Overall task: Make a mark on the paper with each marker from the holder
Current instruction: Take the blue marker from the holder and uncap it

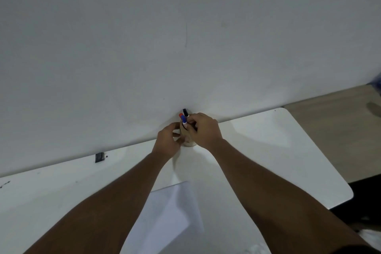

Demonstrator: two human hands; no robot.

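Observation:
A small tan holder [188, 140] stands at the far edge of the white table, against the wall. A red-capped marker [181, 115], a blue-capped marker [184, 119] and a black-capped marker [185, 112] stick up out of it. My left hand [168, 140] wraps the holder's left side. My right hand [204, 131] is closed over the holder's right side, fingertips at the markers' barrels; which marker it pinches is hidden. A blank white sheet of paper [167, 216] lies near me between my forearms.
The white table [288, 150] ends in a rounded corner at the right, with tan floor beyond it. A small dark object [99, 157] sits at the table's back edge on the left. A bare white wall rises behind the holder.

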